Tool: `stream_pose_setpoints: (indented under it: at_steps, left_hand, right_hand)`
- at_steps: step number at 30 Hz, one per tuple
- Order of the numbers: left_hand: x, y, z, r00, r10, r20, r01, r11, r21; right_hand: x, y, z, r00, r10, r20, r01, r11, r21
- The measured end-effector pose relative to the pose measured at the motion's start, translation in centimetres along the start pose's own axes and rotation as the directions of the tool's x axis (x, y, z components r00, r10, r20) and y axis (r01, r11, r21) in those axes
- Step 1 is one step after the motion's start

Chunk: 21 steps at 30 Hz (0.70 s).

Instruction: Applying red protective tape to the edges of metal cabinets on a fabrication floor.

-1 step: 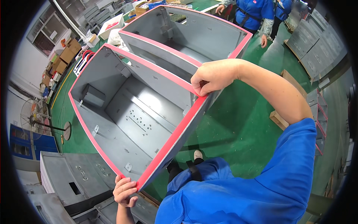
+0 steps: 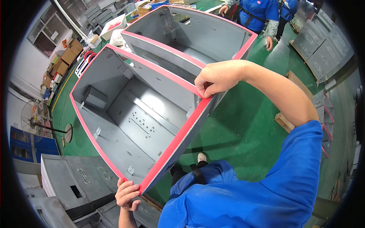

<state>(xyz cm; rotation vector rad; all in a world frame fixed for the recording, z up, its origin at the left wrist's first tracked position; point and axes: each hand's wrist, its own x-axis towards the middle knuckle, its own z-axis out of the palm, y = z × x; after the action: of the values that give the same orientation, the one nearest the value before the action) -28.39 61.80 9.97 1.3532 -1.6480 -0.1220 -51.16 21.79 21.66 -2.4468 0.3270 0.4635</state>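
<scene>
In front of me is an open grey metal cabinet shell (image 2: 138, 114), with red tape (image 2: 173, 142) along its rim. At its near lower corner, my left hand (image 2: 127, 194) is closed, fingers curled over the taped edge. My right hand (image 2: 220, 78) reaches across to the right-hand corner of the same rim. Its thumb and index finger are pinched on the tape there, and the fingertips are partly hidden. Inside the shell are a small grey box (image 2: 95, 97) and several brackets and holes.
A second red-rimmed grey shell (image 2: 216, 32) stands right behind. Grey metal cabinets (image 2: 78, 180) are at lower left, a standing fan (image 2: 34, 121) at left. A co-worker in blue (image 2: 258, 15) stands at the back right. Wooden boards (image 2: 285, 122) lie on the green floor (image 2: 243, 125).
</scene>
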Motion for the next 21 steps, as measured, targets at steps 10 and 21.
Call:
stream_pose_setpoints:
  at_steps: [10,21]
  left_hand:
    - [0.03,0.06,0.08,1.000,-0.009,-0.009,0.009,1.000,-0.003]
    - [-0.13,0.00,0.12,1.000,-0.005,-0.018,0.005,1.000,0.002]
  right_hand:
    - [-0.01,0.09,0.14,0.999,-0.030,-0.028,0.029,1.000,-0.008]
    - [-0.14,0.46,0.48,0.993,-0.087,-0.075,0.085,0.996,-0.031]
